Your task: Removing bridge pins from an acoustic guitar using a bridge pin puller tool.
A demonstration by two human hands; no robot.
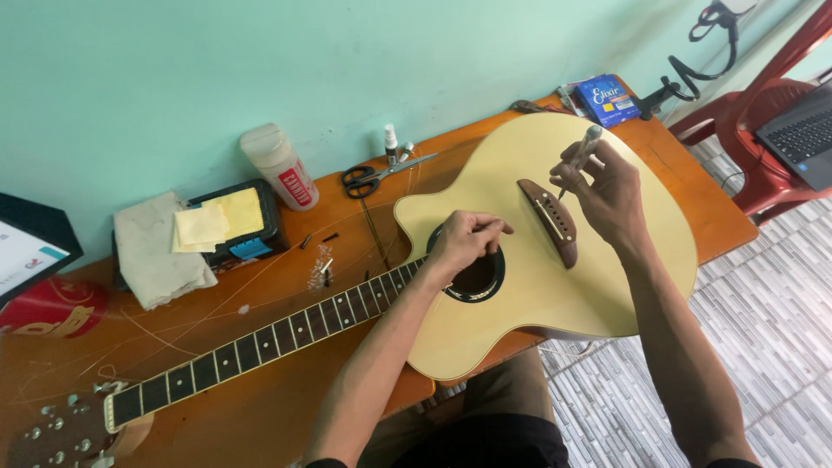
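Home repair bench: guitar (555, 251), scissors (368, 178).

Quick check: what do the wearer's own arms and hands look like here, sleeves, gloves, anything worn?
Both arms are bare from the wrist up past the elbow. A dark sleeve edge shows only at the very bottom of the view, by each upper arm. The left hand and right hand are ungloved; no watch, band or ring is visible. No markings can be made out.

Along the wall behind the bench (260, 407) lie black scissors (368, 179), a white bottle (279, 166), a folded cloth (156, 251) and a blue packet (608, 100).
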